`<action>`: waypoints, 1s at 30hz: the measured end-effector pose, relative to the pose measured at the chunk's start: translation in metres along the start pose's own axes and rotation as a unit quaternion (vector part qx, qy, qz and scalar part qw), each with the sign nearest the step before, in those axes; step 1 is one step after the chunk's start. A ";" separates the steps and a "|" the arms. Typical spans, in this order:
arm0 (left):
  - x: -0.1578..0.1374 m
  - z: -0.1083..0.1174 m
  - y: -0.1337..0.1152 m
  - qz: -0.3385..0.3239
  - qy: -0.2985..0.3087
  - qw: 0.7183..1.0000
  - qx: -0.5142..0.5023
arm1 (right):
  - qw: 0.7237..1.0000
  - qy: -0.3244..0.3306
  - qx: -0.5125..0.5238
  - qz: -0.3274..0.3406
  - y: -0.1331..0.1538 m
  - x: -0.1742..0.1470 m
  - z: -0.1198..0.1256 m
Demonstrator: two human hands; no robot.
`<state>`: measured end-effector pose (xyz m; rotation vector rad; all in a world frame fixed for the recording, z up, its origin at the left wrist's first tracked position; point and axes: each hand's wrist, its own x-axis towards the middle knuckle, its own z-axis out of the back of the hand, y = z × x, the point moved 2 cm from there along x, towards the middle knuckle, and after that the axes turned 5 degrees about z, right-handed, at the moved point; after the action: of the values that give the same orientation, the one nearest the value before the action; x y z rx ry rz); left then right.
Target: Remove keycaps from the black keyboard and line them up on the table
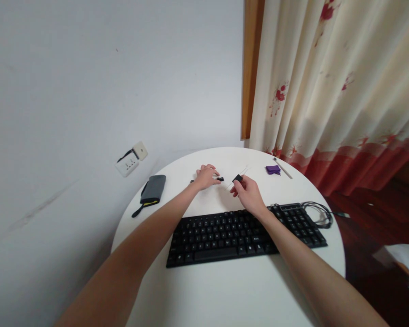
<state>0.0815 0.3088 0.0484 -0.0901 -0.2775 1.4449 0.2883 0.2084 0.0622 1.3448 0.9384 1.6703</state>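
Note:
My left hand (207,177) is over the far half of the white table, its thumb and index finger closed around a small black keycap (221,179). Another small black piece (192,181) shows at the hand's left side, partly hidden by it. In my right hand (248,191) is a keycap puller (237,178) with a black handle, pinched between thumb and fingers. Thin wires stick out from both ends of the handle, above the table. Below both hands lies a black keyboard (218,231), crossed by my right forearm.
A grey pouch (154,188) with a strap lies at the table's left. To the right are a folded purple cloth (273,170), a thin brush (282,168) and the coiled keyboard cable (322,218). A wall socket (127,164) and a curtain (313,91) border the table (204,290).

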 end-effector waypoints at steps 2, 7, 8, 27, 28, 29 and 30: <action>-0.002 0.007 0.000 0.012 -0.018 0.999 -0.028 | 1.000 -0.001 0.005 0.000 0.001 0.000 0.001; -0.017 0.037 0.003 0.055 -0.102 0.990 -0.077 | 1.000 -0.007 0.006 -0.006 0.005 0.002 0.005; -0.024 0.042 0.004 0.061 -0.114 0.989 -0.077 | 1.000 -0.008 0.004 -0.006 0.006 0.003 0.005; -0.202 0.028 -0.062 -0.133 0.222 0.965 -0.042 | 0.999 -0.011 -0.033 0.007 0.002 0.005 0.013; -0.203 0.030 -0.058 -0.134 0.222 0.965 -0.043 | 0.999 -0.012 -0.033 0.007 0.002 0.005 0.014; -0.203 0.032 -0.053 -0.136 0.225 0.964 -0.046 | 0.999 -0.013 -0.032 0.008 0.001 0.006 0.014; -0.202 0.033 -0.048 -0.137 0.232 0.962 -0.051 | 0.999 -0.014 -0.031 0.009 0.001 0.006 0.014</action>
<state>0.0995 0.0998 0.0647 -0.4510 0.0239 1.0948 0.3015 0.2143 0.0680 1.3359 0.8542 1.6769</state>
